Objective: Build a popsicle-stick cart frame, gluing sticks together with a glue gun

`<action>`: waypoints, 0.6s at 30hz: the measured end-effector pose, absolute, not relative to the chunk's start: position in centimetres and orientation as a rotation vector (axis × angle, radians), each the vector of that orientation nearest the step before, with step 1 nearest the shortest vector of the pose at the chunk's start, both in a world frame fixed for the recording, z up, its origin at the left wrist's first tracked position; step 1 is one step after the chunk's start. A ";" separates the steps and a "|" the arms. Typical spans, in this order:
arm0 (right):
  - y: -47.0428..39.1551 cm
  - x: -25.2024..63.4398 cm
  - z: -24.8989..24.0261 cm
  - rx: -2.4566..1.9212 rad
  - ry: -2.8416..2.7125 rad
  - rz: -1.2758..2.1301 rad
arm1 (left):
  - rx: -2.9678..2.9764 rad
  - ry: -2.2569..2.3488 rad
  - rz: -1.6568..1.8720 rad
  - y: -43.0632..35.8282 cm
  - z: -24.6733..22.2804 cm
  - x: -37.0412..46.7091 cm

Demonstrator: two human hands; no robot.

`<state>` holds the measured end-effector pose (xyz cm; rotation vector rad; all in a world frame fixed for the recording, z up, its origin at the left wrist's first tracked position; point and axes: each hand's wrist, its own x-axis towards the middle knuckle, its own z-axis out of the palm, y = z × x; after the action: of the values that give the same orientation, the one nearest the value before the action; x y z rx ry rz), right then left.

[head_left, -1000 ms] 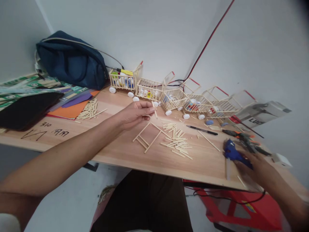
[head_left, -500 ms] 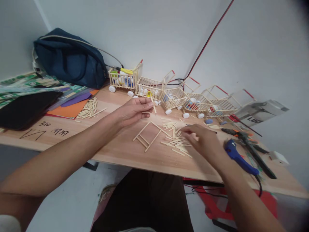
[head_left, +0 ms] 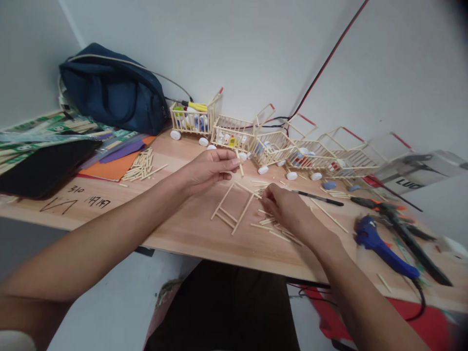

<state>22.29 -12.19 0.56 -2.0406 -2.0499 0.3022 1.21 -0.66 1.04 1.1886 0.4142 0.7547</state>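
Observation:
My left hand [head_left: 215, 168] pinches a short wooden stick [head_left: 239, 163] between thumb and fingertips, above the table. Over the right-hand pile of loose sticks [head_left: 281, 231], my right hand [head_left: 280, 202] has its fingers closed and pointing down; whether a stick is between them is hidden. A small stick frame [head_left: 234, 208] lies flat on the wood between and just below my hands. Behind it stand several stick-built carts [head_left: 272, 148] with white or blue wheels and red-tipped handles.
A blue bag [head_left: 113, 92], coloured sheets [head_left: 104, 166], a black tablet-like slab [head_left: 47, 168] and a second stick pile [head_left: 141, 165] lie left. At right are a black pen [head_left: 320, 197], a blue glue gun [head_left: 385, 248], pliers [head_left: 369, 202] and a grey box [head_left: 420, 173].
My right hand has moved left over the loose sticks, uncovering the pen and a long stick. My left hand still holds its stick. The view has shifted slightly, moving the scene.

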 end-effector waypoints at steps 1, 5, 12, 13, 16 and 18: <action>-12.1 22.6 0.4 -1.996 -2.029 0.312 | 1.195 0.425 0.759 -0.7 1.0 1.2; -11.4 23.8 -0.1 -1.781 -1.924 0.346 | 1.206 0.454 0.766 -0.6 0.7 1.4; -9.8 24.5 0.7 -1.506 -1.464 0.734 | 1.148 0.465 0.742 -0.5 0.4 1.3; -9.6 24.6 0.8 -1.490 -1.427 0.751 | 1.134 0.465 0.741 -0.5 0.3 1.3; -9.0 24.8 0.8 -1.443 -1.347 0.790 | 1.105 0.446 0.725 -0.6 0.2 1.4; -8.6 24.8 0.6 -1.419 -1.315 0.826 | 1.093 0.413 0.715 -0.7 0.2 1.5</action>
<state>24.79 -8.62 0.58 -1.4190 -1.3148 0.8263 1.49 -0.68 0.18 1.0929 0.4130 0.7153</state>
